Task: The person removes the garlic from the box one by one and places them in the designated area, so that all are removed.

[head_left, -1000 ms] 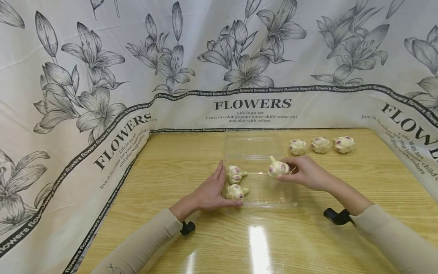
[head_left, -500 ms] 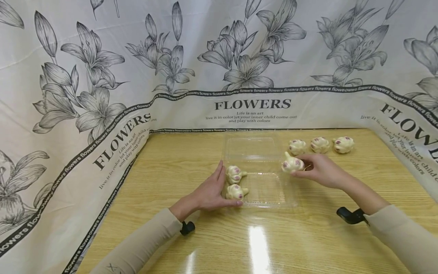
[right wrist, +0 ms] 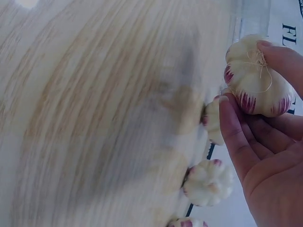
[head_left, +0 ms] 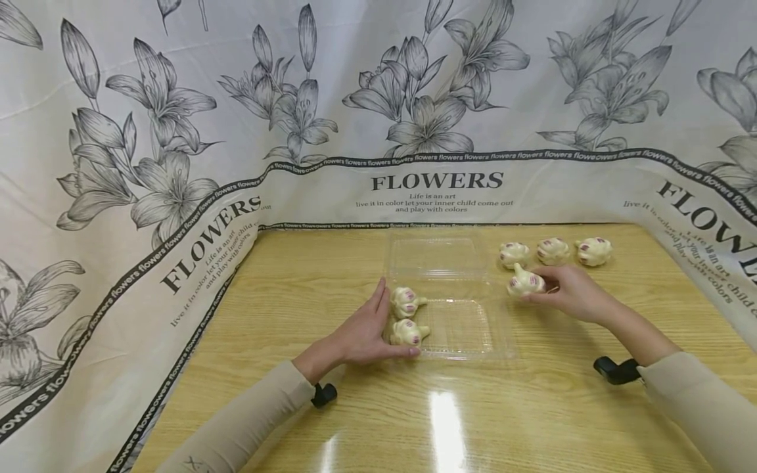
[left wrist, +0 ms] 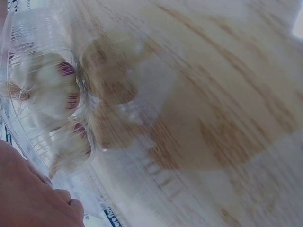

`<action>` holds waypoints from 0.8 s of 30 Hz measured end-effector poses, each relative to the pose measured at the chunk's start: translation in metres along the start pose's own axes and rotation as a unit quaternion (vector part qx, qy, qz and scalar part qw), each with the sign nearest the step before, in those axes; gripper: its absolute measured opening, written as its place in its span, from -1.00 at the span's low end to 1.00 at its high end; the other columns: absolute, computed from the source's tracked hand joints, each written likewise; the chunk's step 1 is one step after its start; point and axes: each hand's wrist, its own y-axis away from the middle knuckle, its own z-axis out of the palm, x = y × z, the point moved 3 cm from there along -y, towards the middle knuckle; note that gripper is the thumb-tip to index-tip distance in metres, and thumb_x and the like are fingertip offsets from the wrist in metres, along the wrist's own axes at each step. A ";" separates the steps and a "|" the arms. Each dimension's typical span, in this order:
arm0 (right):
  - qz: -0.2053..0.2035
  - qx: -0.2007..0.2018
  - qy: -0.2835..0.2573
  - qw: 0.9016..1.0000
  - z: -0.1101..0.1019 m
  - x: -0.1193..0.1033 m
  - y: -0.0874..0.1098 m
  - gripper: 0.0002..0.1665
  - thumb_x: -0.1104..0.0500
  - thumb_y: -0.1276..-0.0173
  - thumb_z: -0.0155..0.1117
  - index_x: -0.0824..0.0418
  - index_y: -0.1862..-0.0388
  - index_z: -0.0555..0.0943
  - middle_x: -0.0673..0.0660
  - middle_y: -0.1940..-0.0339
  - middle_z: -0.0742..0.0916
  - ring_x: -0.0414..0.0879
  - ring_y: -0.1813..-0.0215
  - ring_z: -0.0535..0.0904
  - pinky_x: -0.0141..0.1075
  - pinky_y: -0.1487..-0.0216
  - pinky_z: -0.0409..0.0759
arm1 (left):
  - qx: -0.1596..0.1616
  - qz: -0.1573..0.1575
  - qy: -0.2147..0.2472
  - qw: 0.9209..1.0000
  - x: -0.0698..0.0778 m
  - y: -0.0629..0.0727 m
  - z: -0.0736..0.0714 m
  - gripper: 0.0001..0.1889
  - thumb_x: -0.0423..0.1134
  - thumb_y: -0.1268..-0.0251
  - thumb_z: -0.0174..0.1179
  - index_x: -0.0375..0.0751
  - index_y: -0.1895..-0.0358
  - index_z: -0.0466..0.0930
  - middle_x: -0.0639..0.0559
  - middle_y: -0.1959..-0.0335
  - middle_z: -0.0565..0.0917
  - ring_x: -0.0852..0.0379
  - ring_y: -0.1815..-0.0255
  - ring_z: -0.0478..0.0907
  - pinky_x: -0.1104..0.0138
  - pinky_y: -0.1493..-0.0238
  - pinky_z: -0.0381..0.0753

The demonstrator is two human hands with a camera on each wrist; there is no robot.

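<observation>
My right hand [head_left: 570, 293] pinches a cream garlic bulb [right wrist: 258, 80] with purple streaks between thumb and fingers. In the head view this bulb is just right of the clear plastic clamshell container [head_left: 458, 328], its stem pointing up. Two more garlic bulbs, a far one [head_left: 405, 302] and a near one [head_left: 408, 332], lie along the container's left side with their stems to the right. My left hand [head_left: 361, 335] rests against that left side, fingers straight along it and thumb along the front edge. Through the clear wall the bulbs [left wrist: 52, 90] show in the left wrist view.
Behind the right hand, three garlic bulbs stand in a row: a left one [head_left: 514, 254], a middle one [head_left: 553, 250] and a right one [head_left: 594, 251]. The container's open lid [head_left: 434, 255] lies toward the back. A flower-printed cloth [head_left: 437, 190] borders the wooden table [head_left: 307, 263].
My right hand has carried its garlic bulb rightward from above the container to just beyond its right side. The left hand and the other bulbs have stayed in place.
</observation>
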 end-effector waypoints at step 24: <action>0.076 -0.067 -0.036 0.994 0.012 0.030 0.003 -0.43 0.02 -0.40 0.44 0.48 -0.11 0.63 0.06 0.32 0.70 -0.16 0.28 0.56 -0.36 0.37 0.54 | 0.001 0.000 0.001 1.000 0.001 0.001 -0.001 0.43 0.61 -0.08 0.17 -0.39 -0.64 -0.39 -0.28 -0.67 -0.42 -0.22 -0.65 -0.07 0.12 -0.60 0.10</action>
